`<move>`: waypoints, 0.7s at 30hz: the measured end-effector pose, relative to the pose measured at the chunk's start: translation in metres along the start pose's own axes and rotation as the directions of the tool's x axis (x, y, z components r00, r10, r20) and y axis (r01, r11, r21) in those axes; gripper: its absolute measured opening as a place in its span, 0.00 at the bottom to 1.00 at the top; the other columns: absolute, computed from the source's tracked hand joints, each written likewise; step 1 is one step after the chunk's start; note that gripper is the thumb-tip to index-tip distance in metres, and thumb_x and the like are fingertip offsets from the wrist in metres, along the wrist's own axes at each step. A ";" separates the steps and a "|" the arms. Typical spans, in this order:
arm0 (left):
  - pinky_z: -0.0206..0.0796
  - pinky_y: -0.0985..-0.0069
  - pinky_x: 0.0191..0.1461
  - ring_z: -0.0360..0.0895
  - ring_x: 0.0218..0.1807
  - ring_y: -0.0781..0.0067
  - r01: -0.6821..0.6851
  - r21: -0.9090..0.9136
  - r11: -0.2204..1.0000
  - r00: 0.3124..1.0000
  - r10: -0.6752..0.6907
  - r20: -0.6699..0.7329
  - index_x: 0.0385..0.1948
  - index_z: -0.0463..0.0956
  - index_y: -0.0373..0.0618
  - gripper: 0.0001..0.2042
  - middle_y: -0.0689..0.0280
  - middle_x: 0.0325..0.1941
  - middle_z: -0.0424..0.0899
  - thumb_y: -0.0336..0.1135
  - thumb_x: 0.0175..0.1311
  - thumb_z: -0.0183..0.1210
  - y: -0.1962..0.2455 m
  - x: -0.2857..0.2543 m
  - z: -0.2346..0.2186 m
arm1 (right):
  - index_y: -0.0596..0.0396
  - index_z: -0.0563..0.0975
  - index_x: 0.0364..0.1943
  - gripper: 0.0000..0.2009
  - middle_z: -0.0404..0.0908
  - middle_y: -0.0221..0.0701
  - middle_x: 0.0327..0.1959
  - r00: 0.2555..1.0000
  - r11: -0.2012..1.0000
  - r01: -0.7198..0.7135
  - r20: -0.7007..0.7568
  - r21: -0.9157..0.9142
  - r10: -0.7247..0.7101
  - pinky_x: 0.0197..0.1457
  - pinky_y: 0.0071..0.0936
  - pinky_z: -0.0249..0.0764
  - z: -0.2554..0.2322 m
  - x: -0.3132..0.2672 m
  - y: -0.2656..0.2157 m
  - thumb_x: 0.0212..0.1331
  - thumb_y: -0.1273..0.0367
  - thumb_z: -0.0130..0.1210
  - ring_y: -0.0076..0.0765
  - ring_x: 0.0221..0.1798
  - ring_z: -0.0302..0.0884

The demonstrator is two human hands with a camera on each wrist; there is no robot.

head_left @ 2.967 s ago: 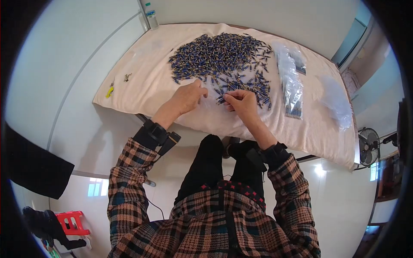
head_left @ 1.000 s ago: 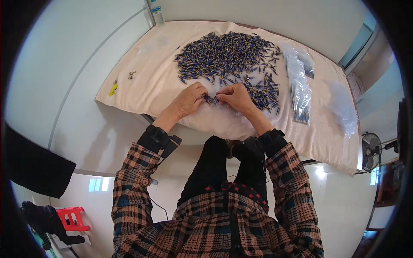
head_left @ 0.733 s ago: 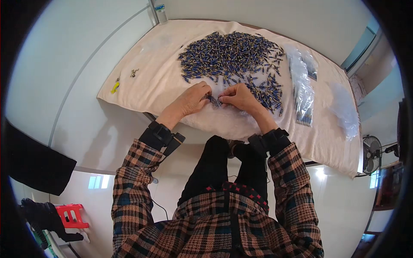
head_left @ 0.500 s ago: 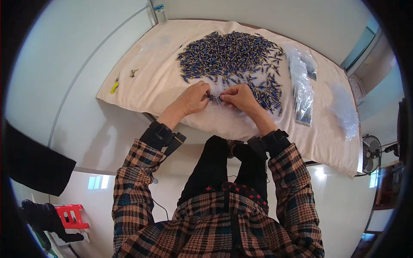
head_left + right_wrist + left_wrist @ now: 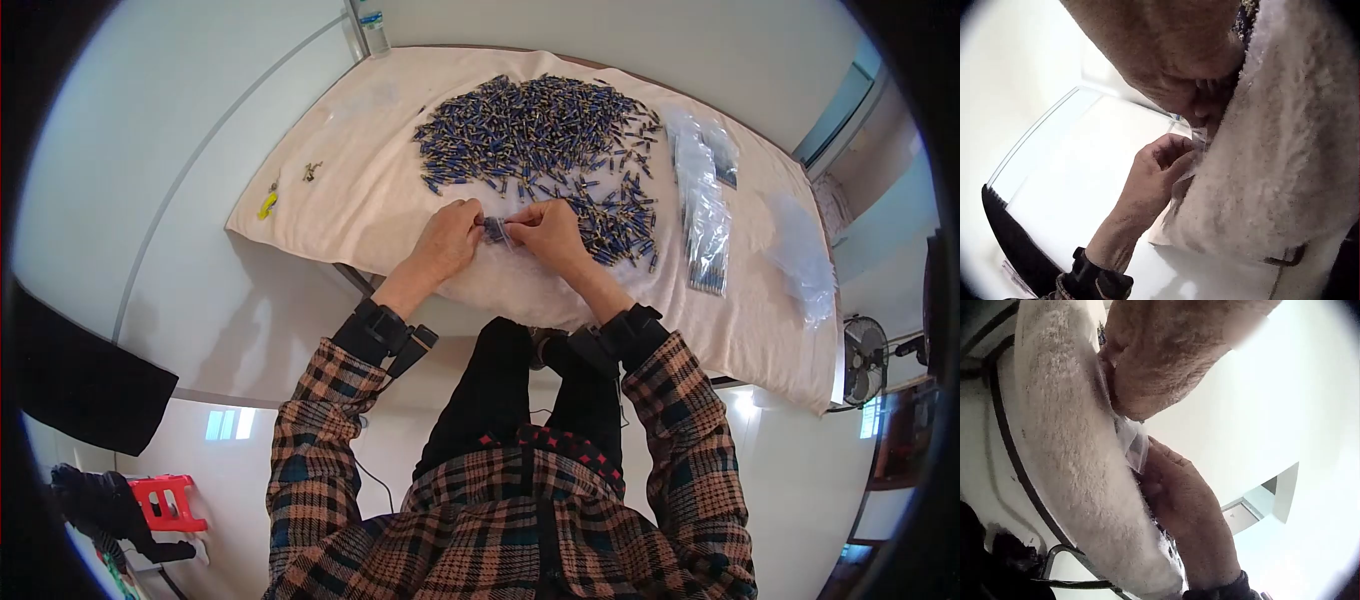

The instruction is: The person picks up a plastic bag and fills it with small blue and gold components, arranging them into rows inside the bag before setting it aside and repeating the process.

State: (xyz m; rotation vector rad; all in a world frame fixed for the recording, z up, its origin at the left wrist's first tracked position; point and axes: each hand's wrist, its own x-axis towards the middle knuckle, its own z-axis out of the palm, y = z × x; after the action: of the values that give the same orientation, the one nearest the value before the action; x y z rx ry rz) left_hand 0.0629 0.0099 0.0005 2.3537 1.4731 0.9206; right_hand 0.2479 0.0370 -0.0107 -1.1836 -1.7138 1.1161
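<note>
Here, clear plastic (image 5: pixel 1135 447) in left hand (image 5: pixel 449 243)

Three seconds ago the hands were further apart, the right hand (image 5: pixel 548 238) at the near edge of the loose blue-and-gold cylindrical pieces (image 5: pixel 622 222); it has since come in beside the left hand (image 5: pixel 450 242), and both now pinch a clear plastic bag (image 5: pixel 1138 450), with dark pieces (image 5: pixel 493 231) showing between them. Over the last half second the left hand has shifted slightly toward the body
</note>
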 end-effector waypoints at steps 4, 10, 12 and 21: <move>0.65 0.63 0.39 0.72 0.34 0.47 -0.017 -0.096 0.995 1.000 0.016 -0.013 0.30 0.71 0.36 0.06 0.52 0.30 0.74 0.24 0.52 0.55 0.000 -0.006 -0.004 | 0.62 0.82 0.25 0.06 0.82 0.35 0.20 0.998 0.993 0.011 -0.053 -0.122 -0.017 0.29 0.24 0.73 0.000 -0.008 -0.007 0.43 0.74 0.63 0.28 0.22 0.79; 0.65 0.68 0.41 0.72 0.35 0.52 -0.066 -0.200 0.978 0.991 0.040 -0.131 0.30 0.73 0.37 0.05 0.56 0.32 0.73 0.22 0.51 0.55 0.010 -0.041 -0.004 | 0.61 0.82 0.28 0.08 0.81 0.40 0.24 0.987 0.956 0.134 -0.052 -0.262 -0.153 0.34 0.27 0.75 0.004 -0.010 -0.014 0.39 0.75 0.63 0.37 0.27 0.81; 0.65 0.66 0.42 0.71 0.37 0.53 -0.170 -0.136 0.976 0.972 0.143 -0.187 0.28 0.72 0.37 0.05 0.56 0.33 0.73 0.20 0.48 0.55 0.013 -0.048 -0.005 | 0.61 0.82 0.28 0.08 0.82 0.40 0.25 0.985 0.956 0.162 -0.021 -0.243 -0.172 0.35 0.27 0.75 0.005 -0.009 -0.009 0.39 0.76 0.63 0.37 0.28 0.81; 0.64 0.67 0.43 0.70 0.37 0.55 -0.275 -0.086 0.958 0.943 0.252 -0.218 0.26 0.72 0.37 0.05 0.57 0.33 0.73 0.20 0.45 0.55 0.009 -0.053 -0.005 | 0.63 0.80 0.31 0.09 0.82 0.37 0.26 0.961 0.920 0.274 0.105 -0.279 -0.254 0.35 0.24 0.75 -0.003 0.000 -0.007 0.42 0.76 0.63 0.31 0.28 0.80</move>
State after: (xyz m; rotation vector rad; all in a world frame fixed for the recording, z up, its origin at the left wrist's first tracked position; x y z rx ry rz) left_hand 0.0503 -0.0413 -0.0118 2.4709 1.1472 1.3126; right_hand 0.2486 0.0363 -0.0037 -1.0525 -2.0733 0.7646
